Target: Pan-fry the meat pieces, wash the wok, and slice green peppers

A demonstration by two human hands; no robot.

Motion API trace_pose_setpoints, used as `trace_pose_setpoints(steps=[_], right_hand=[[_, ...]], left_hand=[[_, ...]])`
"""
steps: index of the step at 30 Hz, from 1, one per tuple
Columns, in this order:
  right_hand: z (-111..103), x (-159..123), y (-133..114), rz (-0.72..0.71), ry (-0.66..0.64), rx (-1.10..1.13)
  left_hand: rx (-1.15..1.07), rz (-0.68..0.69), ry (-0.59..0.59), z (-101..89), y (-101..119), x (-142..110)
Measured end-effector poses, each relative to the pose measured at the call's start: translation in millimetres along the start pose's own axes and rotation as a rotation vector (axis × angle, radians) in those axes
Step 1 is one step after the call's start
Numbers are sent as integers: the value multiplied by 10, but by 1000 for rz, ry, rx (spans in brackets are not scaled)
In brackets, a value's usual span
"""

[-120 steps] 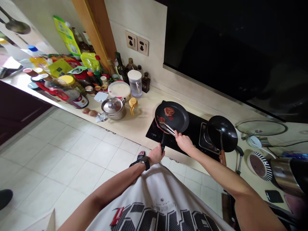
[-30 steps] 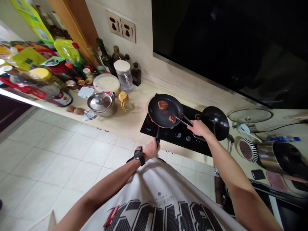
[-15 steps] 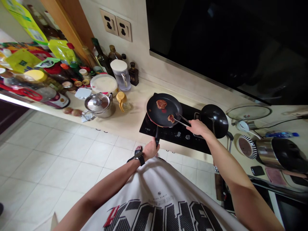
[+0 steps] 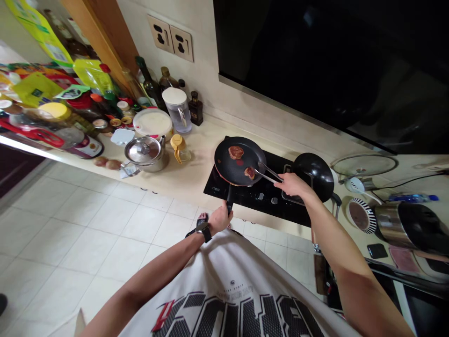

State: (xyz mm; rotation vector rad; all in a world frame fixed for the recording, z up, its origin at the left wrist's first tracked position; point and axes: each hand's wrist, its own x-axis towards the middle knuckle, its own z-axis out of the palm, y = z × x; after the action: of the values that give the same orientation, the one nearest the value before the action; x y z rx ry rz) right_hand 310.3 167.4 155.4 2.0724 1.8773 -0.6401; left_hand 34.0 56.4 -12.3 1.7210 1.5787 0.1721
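Note:
My left hand [image 4: 220,217] is wrapped around the handle of a black frying pan [image 4: 228,164], which rests over the left side of the cooktop. Two browned pieces of meat lie in the pan: a larger piece [image 4: 236,152] toward the back and a smaller piece [image 4: 249,173] near the right rim. Metal tongs [image 4: 269,174] are gripped in my right hand [image 4: 292,184]. Their tips are apart, just right of the smaller piece; whether they touch it I cannot tell.
A black wok [image 4: 313,175] sits on the right of the black cooktop [image 4: 245,195]. Left along the counter stand a lidded steel pot [image 4: 145,153], a yellow-topped oil pourer [image 4: 179,148] and a water pitcher [image 4: 177,110]. A range hood [image 4: 333,70] overhangs the back.
The tongs have shifted slightly right and their tips have come away from the smaller piece of meat. My left hand and the pan have stayed nearly still.

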Motion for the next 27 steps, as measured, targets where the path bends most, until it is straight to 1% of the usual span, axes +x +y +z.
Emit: trace_pose_setpoints(steps=[4,6,10,15,19,23,27], right_hand=[[25,58,16,-8,-65,77],[38,81,14,-5,-77,92],[34,95,-16,-22,-23,160],[51,118,-55,-11,-49,167],[45,124,-23,-28,-6,200],[19,82,5,2,-36,150],[-4,25,44,-4,3,118]], left_hand=[[-5,4,12,10,-6,5],[-7,0,6,8,-4,4],[-7,-8,8,10,0,2],[-19,1,15,15,0,0],[-26,-7,5,4,7,-8],[-24,-13,10,0,11,-12],[-12,-7,8,9,2,-5]])
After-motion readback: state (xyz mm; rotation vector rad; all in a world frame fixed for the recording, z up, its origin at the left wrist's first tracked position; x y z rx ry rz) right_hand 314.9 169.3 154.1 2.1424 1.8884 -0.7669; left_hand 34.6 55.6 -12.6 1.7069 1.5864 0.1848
